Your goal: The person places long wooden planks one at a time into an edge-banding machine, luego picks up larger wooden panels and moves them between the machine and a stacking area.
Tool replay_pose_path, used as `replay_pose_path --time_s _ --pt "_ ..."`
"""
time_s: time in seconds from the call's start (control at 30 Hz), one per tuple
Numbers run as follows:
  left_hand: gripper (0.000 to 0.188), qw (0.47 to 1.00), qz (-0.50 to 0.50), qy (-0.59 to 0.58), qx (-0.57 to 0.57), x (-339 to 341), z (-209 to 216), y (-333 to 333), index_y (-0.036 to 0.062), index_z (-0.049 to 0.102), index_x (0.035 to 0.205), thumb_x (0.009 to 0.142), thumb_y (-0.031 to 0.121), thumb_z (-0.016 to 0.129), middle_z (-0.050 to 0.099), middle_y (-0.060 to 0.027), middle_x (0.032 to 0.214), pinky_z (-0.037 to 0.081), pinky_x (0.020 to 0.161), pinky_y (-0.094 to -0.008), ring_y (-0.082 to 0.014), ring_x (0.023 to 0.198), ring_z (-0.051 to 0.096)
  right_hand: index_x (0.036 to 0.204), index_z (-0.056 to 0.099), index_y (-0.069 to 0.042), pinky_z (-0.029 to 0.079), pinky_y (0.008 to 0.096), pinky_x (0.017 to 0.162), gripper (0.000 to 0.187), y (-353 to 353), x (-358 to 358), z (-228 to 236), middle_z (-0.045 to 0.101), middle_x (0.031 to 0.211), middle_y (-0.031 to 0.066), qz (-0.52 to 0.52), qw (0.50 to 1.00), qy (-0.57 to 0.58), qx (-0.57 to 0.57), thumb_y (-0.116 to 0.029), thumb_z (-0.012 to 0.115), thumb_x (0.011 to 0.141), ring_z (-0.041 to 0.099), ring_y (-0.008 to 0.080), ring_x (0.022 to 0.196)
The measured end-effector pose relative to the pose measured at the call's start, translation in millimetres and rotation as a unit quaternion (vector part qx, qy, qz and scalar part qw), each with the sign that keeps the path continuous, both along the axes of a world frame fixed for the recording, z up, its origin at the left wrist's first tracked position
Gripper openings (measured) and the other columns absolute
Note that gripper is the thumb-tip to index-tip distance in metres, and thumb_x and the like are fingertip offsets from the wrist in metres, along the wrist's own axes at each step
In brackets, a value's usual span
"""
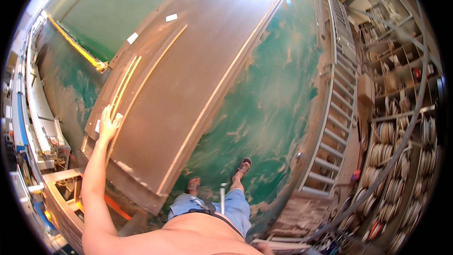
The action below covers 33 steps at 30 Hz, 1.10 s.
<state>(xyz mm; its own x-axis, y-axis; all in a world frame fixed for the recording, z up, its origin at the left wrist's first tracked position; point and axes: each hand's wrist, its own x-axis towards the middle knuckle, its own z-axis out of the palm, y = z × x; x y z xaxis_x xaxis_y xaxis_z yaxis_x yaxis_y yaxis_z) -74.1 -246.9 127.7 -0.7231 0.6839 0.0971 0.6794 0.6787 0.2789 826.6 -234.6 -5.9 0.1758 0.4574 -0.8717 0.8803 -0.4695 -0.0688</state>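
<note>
My left arm reaches out over a large stack of brown sheet boards (188, 66). My left hand (108, 125) lies at the stack's left part, fingers stretched out and apart, by the near ends of narrow light-edged strips (123, 87). A small white label (119, 118) shows beside the thumb. The fingertips seem to touch the strips, but whether they press on them I cannot tell. At the lower edge, a small skin-toned patch that looks like my right hand (263, 247) shows beside my body; its fingers are not discernible.
A metal ladder-like roller frame (335, 127) runs along the right. Beyond it stand shelves with several rolls of edging (384, 156). A yellow rail (75, 45) lies on the green floor at left, and an orange-brown frame (63, 177) stands near my left elbow.
</note>
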Motion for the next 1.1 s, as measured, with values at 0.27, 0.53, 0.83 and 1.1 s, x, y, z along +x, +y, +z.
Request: replay_pose_path --time_s 0.27,0.53,0.83,1.1 --pt "0.039 0.967 0.203 0.145 0.047 88.1 2.3 104.2 0.0026 0.062 0.114 0.083 0.025 0.067 0.062 -0.0172 0.117 0.040 0.099 -0.0445 -0.0347 0.113 0.056 0.078 0.062 -0.002 0.051 0.0397 0.057 0.017 329.6 -35.6 -23.0 0.063 0.070 0.0147 0.126 0.977 0.107 0.137 -0.015 0.053 0.085 0.064 0.0258 0.066" --pt "0.013 0.989 0.104 0.099 0.022 -20.9 55.3 340.6 0.0132 0.070 0.084 0.081 0.024 0.063 0.067 -0.0100 0.077 0.044 0.084 -0.0459 -0.0338 0.088 0.062 0.106 0.061 0.004 0.049 0.0304 0.063 0.027 791.2 -186.4 51.5 0.065 0.081 0.0074 0.049 0.877 0.317 0.357 -0.017 0.055 0.089 0.058 0.0169 0.068" --pt "0.070 0.957 0.258 -0.017 -0.129 -153.2 2.2 477.8 0.0104 0.040 0.142 0.086 0.045 0.065 0.045 -0.0136 0.140 0.032 0.107 -0.0521 -0.0299 0.134 0.037 0.112 0.064 0.000 0.051 0.0382 0.081 0.033 881.3 -250.6 174.1 0.069 0.100 0.0171 0.337 0.912 0.081 0.219 -0.020 0.062 0.086 0.065 0.0307 0.095" --pt "0.028 0.980 0.189 0.063 0.000 -155.0 52.9 449.2 0.0013 0.060 0.107 0.082 0.013 0.070 0.056 -0.0137 0.103 0.047 0.081 -0.0378 -0.0334 0.095 0.058 0.109 0.067 0.004 0.053 0.0336 0.071 0.031 916.3 -166.5 140.8 0.070 0.082 0.0133 0.200 0.979 0.035 0.029 -0.014 0.062 0.084 0.066 0.0178 0.072"
